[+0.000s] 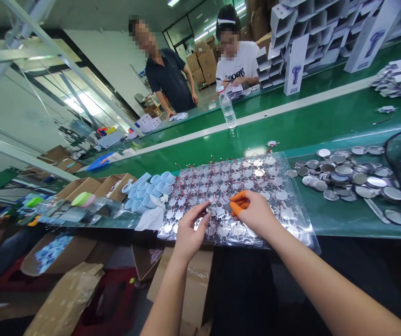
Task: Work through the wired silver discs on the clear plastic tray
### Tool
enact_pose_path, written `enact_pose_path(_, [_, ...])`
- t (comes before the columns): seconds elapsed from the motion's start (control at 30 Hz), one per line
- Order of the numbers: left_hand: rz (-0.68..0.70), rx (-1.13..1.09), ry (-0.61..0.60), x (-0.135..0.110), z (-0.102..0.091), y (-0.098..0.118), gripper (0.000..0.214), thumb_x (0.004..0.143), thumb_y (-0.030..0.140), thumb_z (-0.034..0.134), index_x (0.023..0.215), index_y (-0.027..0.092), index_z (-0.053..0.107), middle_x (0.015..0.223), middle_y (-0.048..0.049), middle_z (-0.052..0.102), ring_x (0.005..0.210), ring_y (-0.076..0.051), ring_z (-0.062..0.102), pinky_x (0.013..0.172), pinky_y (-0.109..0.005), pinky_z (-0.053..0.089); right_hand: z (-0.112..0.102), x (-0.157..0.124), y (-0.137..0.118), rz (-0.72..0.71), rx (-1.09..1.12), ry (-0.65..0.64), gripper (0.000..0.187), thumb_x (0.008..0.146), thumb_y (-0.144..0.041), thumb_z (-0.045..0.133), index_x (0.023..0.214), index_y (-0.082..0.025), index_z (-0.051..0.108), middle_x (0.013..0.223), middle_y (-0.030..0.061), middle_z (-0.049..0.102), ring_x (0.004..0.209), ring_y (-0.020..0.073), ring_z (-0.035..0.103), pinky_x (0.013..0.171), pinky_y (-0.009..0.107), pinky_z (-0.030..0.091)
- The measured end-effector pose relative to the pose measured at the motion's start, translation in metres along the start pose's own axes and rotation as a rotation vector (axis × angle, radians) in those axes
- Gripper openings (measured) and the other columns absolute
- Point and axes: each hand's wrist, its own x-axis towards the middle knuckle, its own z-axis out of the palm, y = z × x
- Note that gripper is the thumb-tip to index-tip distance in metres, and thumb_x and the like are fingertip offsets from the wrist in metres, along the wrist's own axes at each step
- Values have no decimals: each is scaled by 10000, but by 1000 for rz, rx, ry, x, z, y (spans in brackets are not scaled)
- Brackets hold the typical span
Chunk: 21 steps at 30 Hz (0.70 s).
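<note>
My left hand [190,235] is over the near part of a clear plastic tray [307,228], thumb and index finger curled close around something too small to make out. Opposite it, my right hand [256,213], with orange finger covers on some fingers, pinches a small grey metal piece [227,206]. Between the two hands lies a small silvery round part [219,213]. Rows of similar round parts [238,229] fill the tray, many with thin red wires.
Loose metal discs [342,170] are heaped on the green bench right of the tray. Light blue plastic cups [147,192] and cardboard boxes [111,186] stand left. A water bottle [227,108] stands behind. Two people are across the bench, beside stacked white boxes [296,65].
</note>
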Motion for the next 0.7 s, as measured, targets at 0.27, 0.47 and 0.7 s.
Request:
enact_pose_path(0.27, [-104,-735,68,10,6,16,407,811,322,766,1203,240,689,1177,-106,702,1070,-219,665,934,-325,535,-5,-1,-20,44,235,69,195,713,-224,731,881,-155,661,697,48,691,639,197,712,516,278,567])
enact_pose_path(0.47, [-94,-725,167,10,16,25,438,811,318,766,1231,246,664,1182,-103,677,1066,-229,654,872,-326,567,-8,-13,-38,-32,373,13,262,708,-292,774,903,-145,681,677,46,693,612,182,696,468,249,521])
enact_pose_path(0.7, [-153,-677,185,0,25,30,406,828,374,745,1210,256,676,1277,-105,645,1173,-263,614,936,-367,552,-3,-22,-36,-99,252,-44,238,727,-290,752,923,-161,708,705,49,711,620,174,690,543,270,533])
